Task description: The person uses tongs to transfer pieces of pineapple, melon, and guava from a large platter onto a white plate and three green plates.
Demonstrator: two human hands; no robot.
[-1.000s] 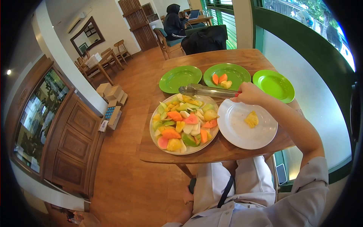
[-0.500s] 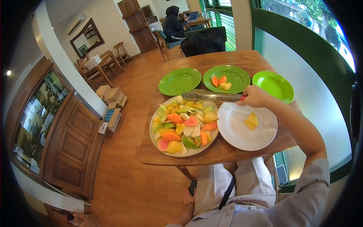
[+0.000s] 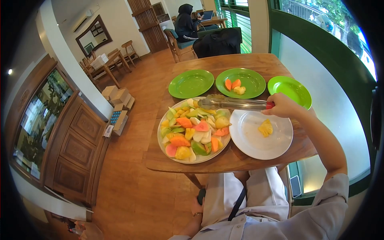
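My right hand (image 3: 281, 105) is closed on the red-marked end of metal tongs (image 3: 244, 105). The tongs reach left over the back edge of a large plate of mixed cut fruit (image 3: 201, 126); whether anything is between their tips is hard to tell. Under and in front of my right hand, a white plate (image 3: 248, 145) holds one yellow piece of fruit (image 3: 265, 128). Low beside my leg is my left hand (image 3: 196, 206), next to a small dark object (image 3: 201, 196); its fingers are unclear.
Along the back of the wooden table (image 3: 248, 61) stand three green plates: left (image 3: 191, 84), middle with orange and yellow pieces (image 3: 258, 86), right (image 3: 294, 90). Beyond are a black bag (image 3: 218, 43) on a chair and a seated person (image 3: 185, 24). Boxes (image 3: 119, 98) stand on the floor at left.
My right hand and the tongs have moved a little to the right, and the tongs' two arms show more apart. The view has shifted slightly. The fruit on the white plate looks unchanged.
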